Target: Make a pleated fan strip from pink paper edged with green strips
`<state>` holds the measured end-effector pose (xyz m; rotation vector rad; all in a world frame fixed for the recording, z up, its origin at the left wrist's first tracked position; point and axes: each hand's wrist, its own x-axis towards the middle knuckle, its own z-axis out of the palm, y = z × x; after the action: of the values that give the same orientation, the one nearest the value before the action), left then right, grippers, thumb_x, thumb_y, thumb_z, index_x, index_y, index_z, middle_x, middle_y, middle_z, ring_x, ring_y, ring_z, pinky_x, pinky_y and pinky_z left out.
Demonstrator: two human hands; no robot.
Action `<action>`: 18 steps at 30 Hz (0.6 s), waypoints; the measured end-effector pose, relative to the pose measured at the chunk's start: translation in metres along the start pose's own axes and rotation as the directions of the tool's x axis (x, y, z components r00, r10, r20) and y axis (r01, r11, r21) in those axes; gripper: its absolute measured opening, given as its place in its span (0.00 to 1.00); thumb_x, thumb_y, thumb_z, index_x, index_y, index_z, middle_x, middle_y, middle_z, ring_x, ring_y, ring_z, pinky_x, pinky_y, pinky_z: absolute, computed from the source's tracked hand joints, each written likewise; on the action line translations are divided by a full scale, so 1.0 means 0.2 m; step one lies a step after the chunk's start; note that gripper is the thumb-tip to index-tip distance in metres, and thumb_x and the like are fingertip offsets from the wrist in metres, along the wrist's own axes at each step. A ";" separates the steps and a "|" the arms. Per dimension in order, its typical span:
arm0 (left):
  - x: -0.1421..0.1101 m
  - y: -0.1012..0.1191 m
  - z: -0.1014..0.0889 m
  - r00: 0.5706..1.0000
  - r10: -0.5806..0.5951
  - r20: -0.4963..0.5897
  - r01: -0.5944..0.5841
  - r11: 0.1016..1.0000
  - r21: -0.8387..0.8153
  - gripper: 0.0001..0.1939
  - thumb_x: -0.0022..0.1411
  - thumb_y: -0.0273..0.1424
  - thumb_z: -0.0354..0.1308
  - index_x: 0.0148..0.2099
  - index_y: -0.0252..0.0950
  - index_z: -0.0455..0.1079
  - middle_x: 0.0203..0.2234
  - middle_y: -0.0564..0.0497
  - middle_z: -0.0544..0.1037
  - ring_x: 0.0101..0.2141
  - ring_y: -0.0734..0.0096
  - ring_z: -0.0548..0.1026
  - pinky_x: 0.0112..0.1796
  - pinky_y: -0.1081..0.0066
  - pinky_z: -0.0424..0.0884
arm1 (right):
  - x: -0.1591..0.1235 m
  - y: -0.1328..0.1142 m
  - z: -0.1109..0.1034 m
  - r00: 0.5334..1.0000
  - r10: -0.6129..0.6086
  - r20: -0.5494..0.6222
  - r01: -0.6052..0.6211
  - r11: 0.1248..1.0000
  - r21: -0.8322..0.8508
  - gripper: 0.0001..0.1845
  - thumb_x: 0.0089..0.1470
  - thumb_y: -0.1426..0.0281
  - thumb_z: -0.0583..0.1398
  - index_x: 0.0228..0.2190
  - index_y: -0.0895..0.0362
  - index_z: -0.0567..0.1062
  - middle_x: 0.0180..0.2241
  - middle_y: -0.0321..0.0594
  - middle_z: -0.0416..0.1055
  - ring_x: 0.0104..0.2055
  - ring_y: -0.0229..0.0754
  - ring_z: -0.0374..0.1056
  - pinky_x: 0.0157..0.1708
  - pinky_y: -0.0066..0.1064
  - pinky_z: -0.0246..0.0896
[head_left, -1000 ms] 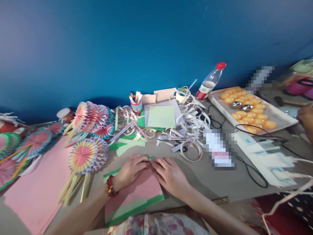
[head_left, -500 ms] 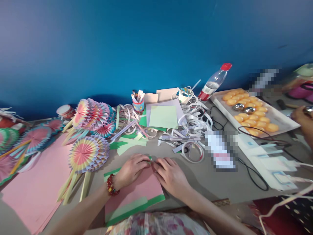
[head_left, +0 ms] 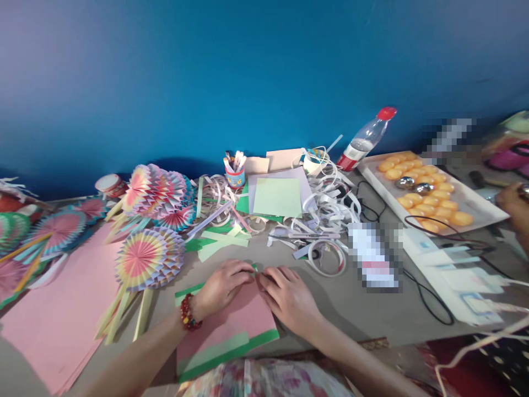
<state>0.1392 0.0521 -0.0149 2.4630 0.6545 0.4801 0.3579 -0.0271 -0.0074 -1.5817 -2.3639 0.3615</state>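
A pink sheet of paper [head_left: 237,318] with green edges lies in front of me, a pale green strip along its near side. My left hand [head_left: 221,289], with a red bead bracelet on the wrist, has its fingers closed at the sheet's far edge. Close beside it, my right hand [head_left: 291,298] pinches the same edge near the far right corner. The fingertips almost meet there, and what lies under them is partly hidden. Just beyond the hands are cut pale green paper strips [head_left: 223,240].
Folded paper fans [head_left: 149,259] and large pink sheets [head_left: 61,314] lie left. Behind are a pen cup [head_left: 235,177], green paper [head_left: 278,197] and tangled strips [head_left: 330,201]. Rightward are a tape roll [head_left: 327,258], bottle [head_left: 366,138], tray [head_left: 481,215], power strip [head_left: 438,275] and another person's hand [head_left: 514,201].
Both hands stay at the same edge of the pink paper with hardly any movement. The view has shifted very slightly.
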 end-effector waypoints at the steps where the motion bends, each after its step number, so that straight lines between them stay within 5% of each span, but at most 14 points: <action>1: 0.00 0.00 0.00 1.000 0.001 -0.003 -0.001 1.000 -0.002 0.16 0.71 0.25 0.43 0.46 0.38 0.73 0.48 0.45 0.75 0.50 0.65 0.72 0.53 0.62 0.68 | 0.00 0.00 0.00 1.000 0.000 0.000 0.000 1.000 0.000 0.14 0.62 0.69 0.57 0.49 0.53 0.73 0.46 0.45 0.71 0.46 0.48 0.65 0.44 0.39 0.60; 18: 0.00 -0.01 0.01 1.000 -0.021 -0.011 0.021 0.999 -0.048 0.14 0.71 0.25 0.44 0.46 0.37 0.72 0.48 0.46 0.76 0.49 0.65 0.72 0.52 0.64 0.68 | 0.00 0.00 0.00 1.000 -0.009 0.013 0.009 1.000 -0.009 0.12 0.63 0.69 0.57 0.48 0.53 0.74 0.46 0.44 0.71 0.46 0.47 0.64 0.44 0.39 0.59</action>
<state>0.1391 0.0530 -0.0180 2.4077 0.6652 0.4965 0.3573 -0.0265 -0.0075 -1.5774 -2.3852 0.3607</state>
